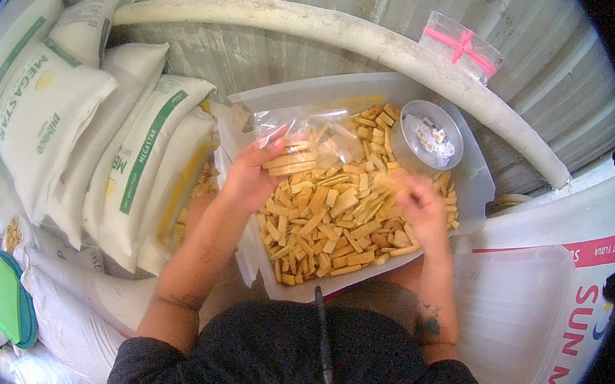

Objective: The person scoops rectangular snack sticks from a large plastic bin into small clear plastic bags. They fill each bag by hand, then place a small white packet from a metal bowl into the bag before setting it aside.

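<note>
My left hand [252, 184] holds a small stack of golden biscuit sticks [293, 160] side by side, with a clear plastic bag [316, 129] at its fingertips. Over the right part of the tub, my right hand [422, 208] is blurred by motion, its fingers closed around what looks like a pale biscuit stick [389, 182]. Below both hands, many loose biscuit sticks [333, 216] fill a translucent plastic tub [300, 92]. A round metal tin [404, 137] rests in the tub's far right corner, with small printed paper slips [437, 140] inside.
Stuffed white flour sacks [54, 106] stand along the left. A thick pale pipe [302, 16] curves along the corrugated wall [220, 56]; a plastic packet with pink ties [460, 48] sits above it. At right lie a translucent lid [513, 306] and a printed sack [594, 275]. Green plastic pieces [8, 296] lie lower left.
</note>
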`<action>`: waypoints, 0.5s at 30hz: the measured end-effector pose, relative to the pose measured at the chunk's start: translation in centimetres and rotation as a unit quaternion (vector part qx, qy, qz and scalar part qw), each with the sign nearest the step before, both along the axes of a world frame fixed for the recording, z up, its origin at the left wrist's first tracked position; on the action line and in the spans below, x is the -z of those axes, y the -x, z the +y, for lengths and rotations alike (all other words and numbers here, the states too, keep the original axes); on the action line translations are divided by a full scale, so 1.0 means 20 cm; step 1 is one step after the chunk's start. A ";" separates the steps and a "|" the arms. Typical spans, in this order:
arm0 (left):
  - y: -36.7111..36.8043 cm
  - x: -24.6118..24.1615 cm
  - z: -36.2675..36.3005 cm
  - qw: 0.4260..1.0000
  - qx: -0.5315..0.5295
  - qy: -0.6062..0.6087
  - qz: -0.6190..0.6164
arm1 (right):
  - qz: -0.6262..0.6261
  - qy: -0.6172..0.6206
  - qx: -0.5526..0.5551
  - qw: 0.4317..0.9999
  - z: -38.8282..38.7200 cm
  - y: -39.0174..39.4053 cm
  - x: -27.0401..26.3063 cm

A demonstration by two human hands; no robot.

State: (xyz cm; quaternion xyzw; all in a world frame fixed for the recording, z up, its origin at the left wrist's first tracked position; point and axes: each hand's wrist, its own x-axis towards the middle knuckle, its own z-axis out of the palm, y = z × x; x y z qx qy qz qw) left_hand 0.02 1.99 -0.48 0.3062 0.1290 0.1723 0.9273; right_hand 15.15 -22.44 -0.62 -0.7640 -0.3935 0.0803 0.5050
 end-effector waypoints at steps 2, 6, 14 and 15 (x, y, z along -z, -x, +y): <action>-0.01 -0.01 -0.02 1.000 0.018 -0.012 -0.001 | 0.025 -0.116 0.015 0.993 0.05 -0.02 -0.09; -0.03 -0.04 -0.07 0.998 0.053 -0.035 -0.023 | 0.050 -0.147 0.011 0.988 0.17 0.07 -0.15; -0.03 -0.02 -0.06 0.995 0.084 -0.051 -0.027 | -0.028 -0.247 0.011 0.968 0.30 0.15 -0.13; -0.03 -0.01 -0.06 0.993 0.089 -0.071 -0.015 | -0.026 -0.251 0.008 0.968 0.32 0.15 -0.12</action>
